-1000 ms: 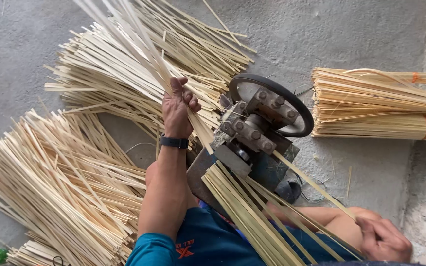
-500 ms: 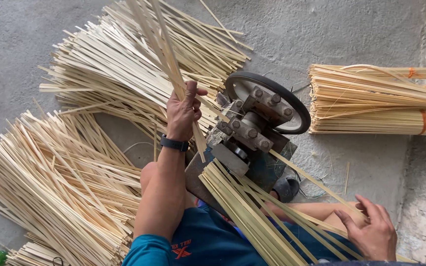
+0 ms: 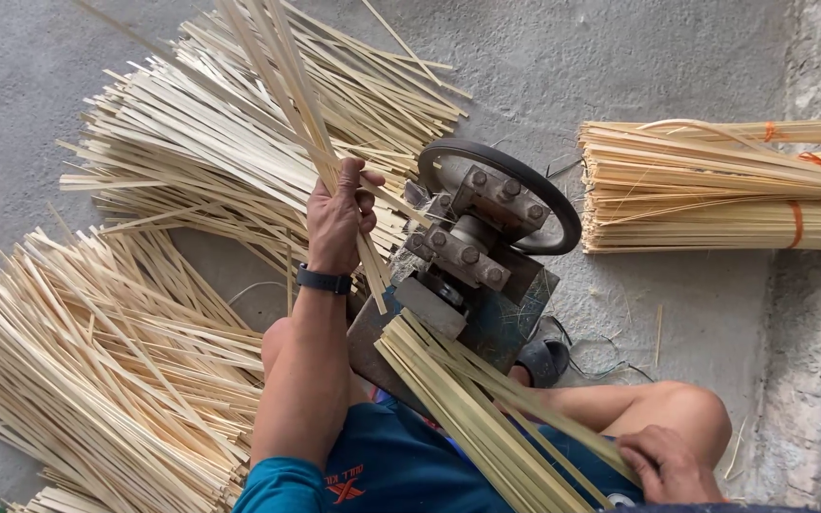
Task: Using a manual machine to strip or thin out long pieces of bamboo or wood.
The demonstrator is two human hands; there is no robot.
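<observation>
Bamboo strips (image 3: 289, 90) are clenched in the left hand (image 3: 337, 220) beside the splitting machine (image 3: 472, 256); right hand (image 3: 669, 463) grips unsplit slats (image 3: 467, 408). Big split piles (image 3: 97, 370) cover the floor's left edge, tied bundles (image 3: 715, 185) wait right.

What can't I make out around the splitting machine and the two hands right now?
Head view:
- Grey metal wheeled machine: its base is hidden by pale bamboo strips lying across it.
- Right hand: fingers cut off at the bottom edge.
- Left hand: palm is turned away, hidden behind its fistful of strips.
</observation>
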